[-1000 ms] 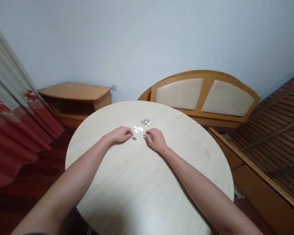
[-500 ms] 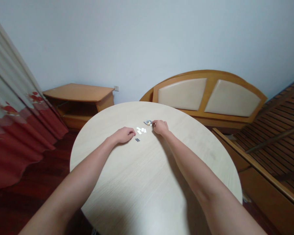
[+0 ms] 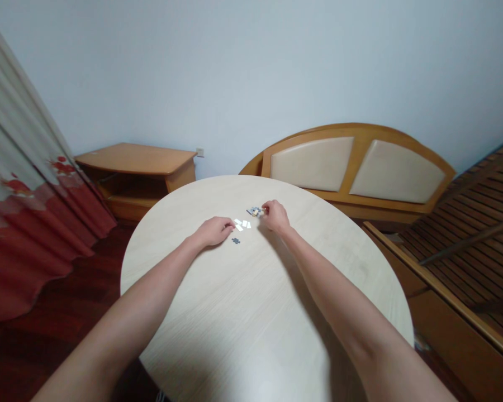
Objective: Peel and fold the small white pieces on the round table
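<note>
Fingertips of the right hand (image 3: 275, 215) press together at a small cluster of puzzle pieces (image 3: 255, 211) near the table's (image 3: 235, 335) far edge; whether they pinch a piece I cannot tell. Left hand (image 3: 213, 230) lies curled, its fingertips touching the white pieces (image 3: 242, 225); a dark piece (image 3: 235, 240) lies just beside it.
</note>
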Action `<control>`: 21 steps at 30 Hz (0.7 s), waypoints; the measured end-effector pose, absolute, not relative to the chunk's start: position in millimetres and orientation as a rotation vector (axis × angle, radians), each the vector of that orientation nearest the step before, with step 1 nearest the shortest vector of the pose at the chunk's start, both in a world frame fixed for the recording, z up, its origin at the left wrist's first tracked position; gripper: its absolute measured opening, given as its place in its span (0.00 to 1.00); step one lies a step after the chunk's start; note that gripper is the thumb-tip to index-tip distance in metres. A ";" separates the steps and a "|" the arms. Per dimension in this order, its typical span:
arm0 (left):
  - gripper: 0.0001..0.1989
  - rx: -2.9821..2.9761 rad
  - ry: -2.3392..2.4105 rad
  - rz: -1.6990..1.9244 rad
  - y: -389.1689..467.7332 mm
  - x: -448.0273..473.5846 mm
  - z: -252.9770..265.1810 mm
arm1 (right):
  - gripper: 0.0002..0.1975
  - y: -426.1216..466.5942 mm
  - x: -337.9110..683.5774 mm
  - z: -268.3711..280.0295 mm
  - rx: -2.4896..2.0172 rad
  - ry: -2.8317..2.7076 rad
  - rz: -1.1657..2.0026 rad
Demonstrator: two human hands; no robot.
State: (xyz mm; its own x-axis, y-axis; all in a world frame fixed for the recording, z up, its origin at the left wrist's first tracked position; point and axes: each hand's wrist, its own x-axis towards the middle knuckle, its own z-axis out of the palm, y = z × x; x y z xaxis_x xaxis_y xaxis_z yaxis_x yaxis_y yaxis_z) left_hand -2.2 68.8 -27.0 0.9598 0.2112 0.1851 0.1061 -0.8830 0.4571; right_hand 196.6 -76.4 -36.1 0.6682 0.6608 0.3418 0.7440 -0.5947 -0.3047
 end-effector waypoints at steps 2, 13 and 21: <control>0.15 2.653 0.217 0.415 62.3 -0.5 -27.6 | 0.14 -84.2 174.4 -39.3 -2.211 -1.214 -0.302; 0.17 2.656 -0.018 0.481 37.6 9.5 -41.5 | 0.05 -117.7 118.6 -69.9 -1.733 -1.339 -0.174; 0.15 2.671 -0.014 0.489 42.2 14.0 -47.1 | 0.06 -118.0 122.1 -70.4 -1.655 -1.337 -0.232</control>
